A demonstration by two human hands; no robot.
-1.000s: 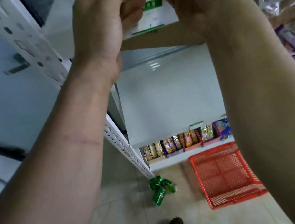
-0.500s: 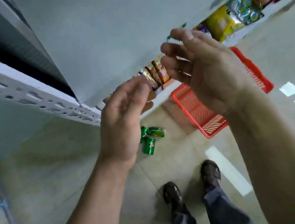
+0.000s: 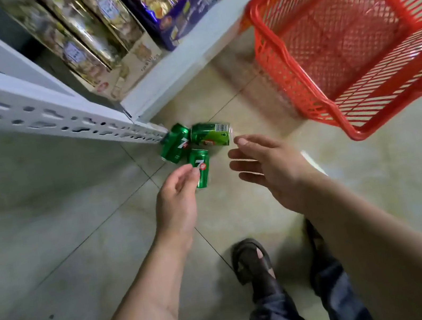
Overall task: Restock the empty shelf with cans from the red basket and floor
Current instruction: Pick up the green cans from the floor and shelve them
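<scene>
Head view, looking down at tiled floor (image 3: 48, 229) beside white shelving.

Three green 7up cans lying on their sides on the floor, clustered at the foot of the perforated white shelf upright (image 3: 37, 116). Far-left can (image 3: 175, 143) angled, one end against the upright's foot. Far-right can (image 3: 210, 135) lying crosswise, barcode panel up, touching or just beside the far-left can. Near can (image 3: 200, 167) just below the other two, logo up.

Left hand (image 3: 176, 202) reaching down over the near can, fingers loosely curled; thumb and fingertips overlapping the can's left edge. Contact or actual grip: cannot tell. Can flat on the floor.

Right hand (image 3: 269, 166) held just right of the cans, fingers spread and mostly straight, holding nothing. Thumb tip near the end of the far-right can, apart from it.

Red basket (image 3: 301, 88) of plastic mesh on the floor at upper right, near the cans but clear of them; no cans visible inside.

Bottom shelf (image 3: 187, 60) at top of frame carrying gold snack packets (image 3: 89, 37) and a purple snack box (image 3: 179, 11).

Person's feet below the hands: a dark sandal (image 3: 252, 262), dark trouser legs (image 3: 281, 318).
</scene>
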